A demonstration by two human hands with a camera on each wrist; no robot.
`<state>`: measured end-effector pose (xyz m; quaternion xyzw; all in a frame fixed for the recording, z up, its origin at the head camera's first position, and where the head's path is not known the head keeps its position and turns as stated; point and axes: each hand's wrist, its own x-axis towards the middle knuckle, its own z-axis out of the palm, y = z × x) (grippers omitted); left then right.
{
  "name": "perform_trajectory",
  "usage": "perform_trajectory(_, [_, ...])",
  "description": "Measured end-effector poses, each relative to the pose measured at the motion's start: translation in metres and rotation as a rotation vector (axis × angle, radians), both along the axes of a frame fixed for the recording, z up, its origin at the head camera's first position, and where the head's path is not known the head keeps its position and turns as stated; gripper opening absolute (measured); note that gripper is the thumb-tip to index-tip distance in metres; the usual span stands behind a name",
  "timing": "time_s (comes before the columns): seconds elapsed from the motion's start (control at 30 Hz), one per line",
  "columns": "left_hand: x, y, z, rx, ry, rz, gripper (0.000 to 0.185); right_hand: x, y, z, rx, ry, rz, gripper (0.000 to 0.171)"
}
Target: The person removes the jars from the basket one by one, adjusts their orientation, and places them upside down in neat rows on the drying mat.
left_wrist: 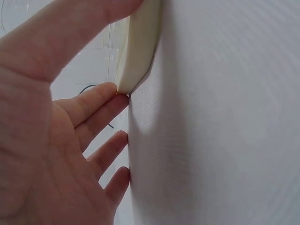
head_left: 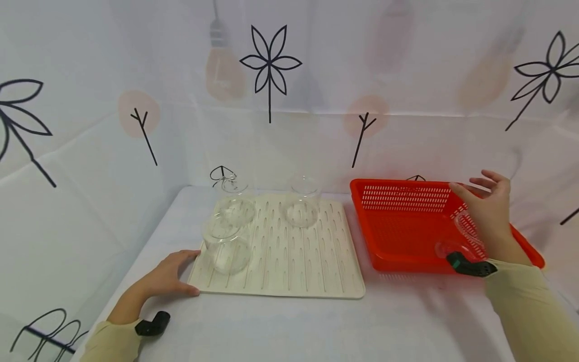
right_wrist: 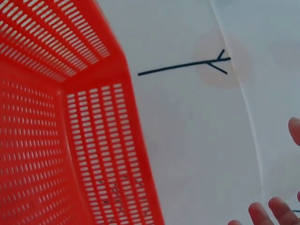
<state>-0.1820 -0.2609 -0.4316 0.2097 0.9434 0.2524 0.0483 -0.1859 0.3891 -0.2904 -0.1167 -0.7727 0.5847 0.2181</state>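
A cream ribbed drying board [head_left: 312,261] lies on the table with three clear glasses on it: a back-left glass [head_left: 237,208], a front-left glass [head_left: 228,254] and a back-right glass [head_left: 302,213]. My left hand [head_left: 169,275] rests at the board's left side, its thumb at the near corner and its fingertips [left_wrist: 123,99] against the edge. Over the right part of a red plastic basket [head_left: 375,251] my right hand [head_left: 488,206] hovers with fingers spread and loosely bent, holding nothing. Beneath that hand a clear glass [head_left: 452,247] lies on its side in the basket, partly hidden by the wrist.
A white table [head_left: 271,332] carries the board and the basket side by side, with a narrow gap between. A white printed curtain [head_left: 307,141] hangs close behind both and along the left side. Black wrist cameras sit on both sleeves.
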Motion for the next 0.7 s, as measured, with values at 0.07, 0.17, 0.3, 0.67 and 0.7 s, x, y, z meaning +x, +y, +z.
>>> perform_trajectory(0.07, [0.000,0.000,0.001,0.002,0.002,0.000,0.098,0.001,0.005,-0.001,0.009,-0.016,-0.035,0.079])
perform_trajectory(0.17, [0.000,0.000,0.002,0.003,0.003,-0.001,0.097,0.002,0.012,-0.003,-0.039,-0.017,-0.078,0.077])
perform_trajectory(0.3, [0.001,0.000,0.002,-0.002,-0.002,0.002,0.098,0.004,0.021,-0.003,-0.112,-0.041,-0.135,0.080])
perform_trajectory(0.67, [0.002,0.000,0.001,0.003,-0.005,0.013,0.098,0.008,0.040,-0.009,-0.244,-0.211,-0.290,0.101])
perform_trajectory(0.7, [0.002,0.000,0.001,0.003,-0.003,0.014,0.098,0.008,0.041,-0.009,-0.255,-0.225,-0.307,0.102])
